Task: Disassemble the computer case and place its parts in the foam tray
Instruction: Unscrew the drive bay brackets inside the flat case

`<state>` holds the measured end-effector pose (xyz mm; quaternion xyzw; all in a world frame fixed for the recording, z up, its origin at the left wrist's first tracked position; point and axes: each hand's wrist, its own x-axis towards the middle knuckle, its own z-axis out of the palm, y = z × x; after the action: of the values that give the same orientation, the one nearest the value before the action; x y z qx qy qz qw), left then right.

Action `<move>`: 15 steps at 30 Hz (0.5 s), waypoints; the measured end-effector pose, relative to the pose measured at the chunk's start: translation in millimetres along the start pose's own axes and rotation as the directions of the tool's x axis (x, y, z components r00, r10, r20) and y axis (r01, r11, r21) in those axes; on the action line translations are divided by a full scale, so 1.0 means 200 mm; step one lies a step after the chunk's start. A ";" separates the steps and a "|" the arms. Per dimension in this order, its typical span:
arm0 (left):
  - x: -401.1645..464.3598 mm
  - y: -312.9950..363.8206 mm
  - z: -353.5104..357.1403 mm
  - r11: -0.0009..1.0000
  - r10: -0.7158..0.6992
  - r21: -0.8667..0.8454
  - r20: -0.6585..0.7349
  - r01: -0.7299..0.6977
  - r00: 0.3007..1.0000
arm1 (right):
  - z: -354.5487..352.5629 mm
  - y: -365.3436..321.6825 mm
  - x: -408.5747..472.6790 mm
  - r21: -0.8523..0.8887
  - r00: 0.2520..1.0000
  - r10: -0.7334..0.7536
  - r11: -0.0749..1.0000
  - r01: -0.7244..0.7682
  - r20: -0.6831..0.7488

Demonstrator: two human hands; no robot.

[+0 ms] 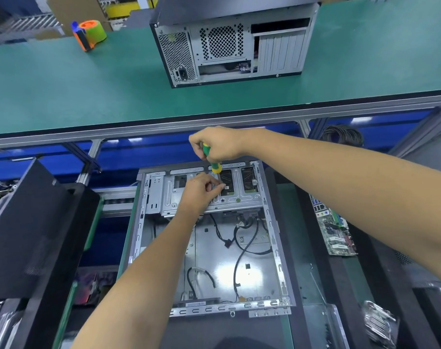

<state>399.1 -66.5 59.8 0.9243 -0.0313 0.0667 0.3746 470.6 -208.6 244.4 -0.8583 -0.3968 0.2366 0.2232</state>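
An open computer case (pixel 277 248) lies flat in front of me, its bare floor crossed by loose black cables (pixel 242 253). At its far end sits a silver drive cage (pixel 239 197). My right hand (pixel 222 144) grips a green and yellow screwdriver (pixel 212 159) upright, tip down over the cage. My left hand (pixel 199 190) rests on the cage beside the screwdriver's tip, fingers pinched around the shaft or the screw; which one is hidden.
A second closed case (pixel 229 44) stands on the green shelf (pixel 88 91) above. An orange and green tape dispenser (pixel 89 34) is at the shelf's left. A black panel (pixel 25 222) leans at left. A motherboard (pixel 335 233) lies at right.
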 end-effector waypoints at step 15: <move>0.00 -0.02 0.03 0.999 -0.019 0.031 -0.009 0.020 1.000 | 0.00 0.05 -0.07 0.191 0.928 0.063 0.982 0.009 -0.367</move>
<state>399.5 -68.9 52.9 0.9300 -0.0196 0.0678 0.3608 469.0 -225.9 241.4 -0.8677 -0.3114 0.1098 0.3716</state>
